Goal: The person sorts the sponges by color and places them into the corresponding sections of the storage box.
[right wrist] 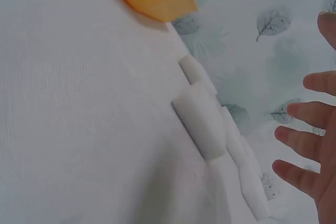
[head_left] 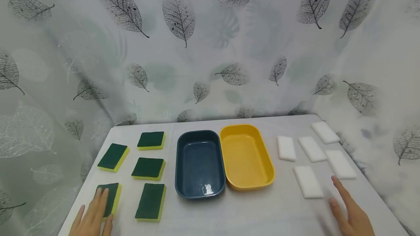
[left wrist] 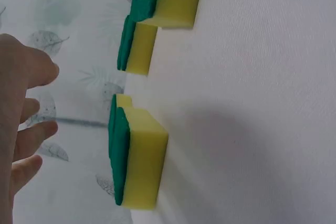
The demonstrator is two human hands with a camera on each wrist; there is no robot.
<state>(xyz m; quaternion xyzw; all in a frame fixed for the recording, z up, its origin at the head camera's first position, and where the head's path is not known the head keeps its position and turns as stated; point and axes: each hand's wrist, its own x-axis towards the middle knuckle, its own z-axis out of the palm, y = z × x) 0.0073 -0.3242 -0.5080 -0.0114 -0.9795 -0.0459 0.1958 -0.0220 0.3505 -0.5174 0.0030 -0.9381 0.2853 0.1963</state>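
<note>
My left hand point(head_left: 92, 216) hovers above the table with fingers loosely extended, overlapping the nearest left green-and-yellow scouring sponge point(head_left: 112, 197) in the head view. The left wrist view shows a gap between that hand point(left wrist: 23, 114) and the closest sponge point(left wrist: 143, 156). Several such sponges lie green side up on the left. On the right, my right hand point(head_left: 351, 210) is held with fingers spread, holding nothing, near a white sponge block point(head_left: 308, 182). In the right wrist view the hand point(right wrist: 312, 129) stands apart from the white blocks point(right wrist: 202, 121).
A dark blue tray point(head_left: 181, 188) and a yellow tray point(head_left: 269, 177) stand side by side mid-table, nothing visible inside either. Several white blocks lie at the right. A leaf-patterned curtain point(head_left: 203, 57) rises behind the white table point(head_left: 249, 214) and along its sides.
</note>
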